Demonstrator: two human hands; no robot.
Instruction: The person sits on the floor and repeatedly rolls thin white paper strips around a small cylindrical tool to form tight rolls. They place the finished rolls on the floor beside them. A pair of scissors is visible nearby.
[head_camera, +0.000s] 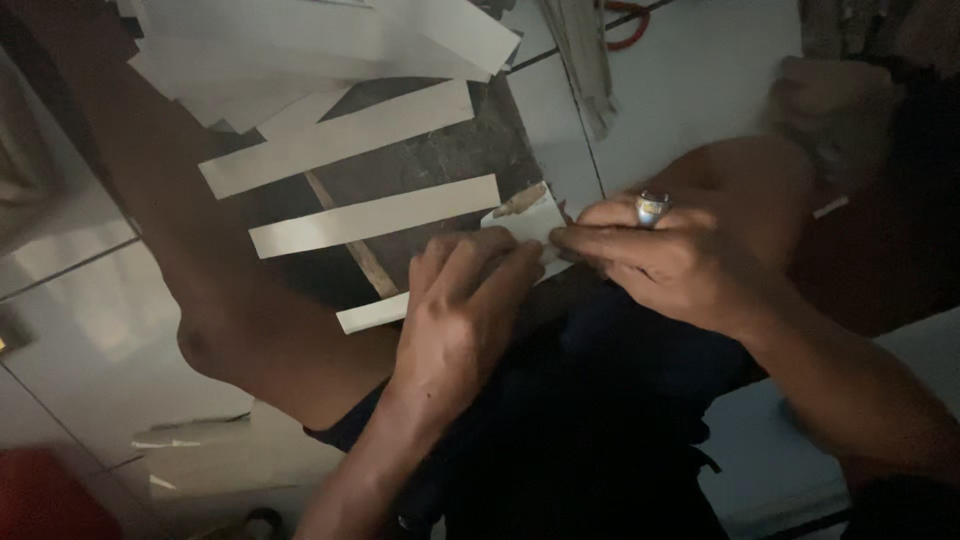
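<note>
Two hands meet over one small white paper piece (527, 222) at the near edge of a dark board (440, 160). Left hand (460, 310) lies flat on it, fingers pressing down; right hand (660, 255), ringed, pinches its right edge. Folding or creasing seems in hand: best to keep the left fingers firm and work slowly, clear of the loose strips (375, 215) beside it.
</note>
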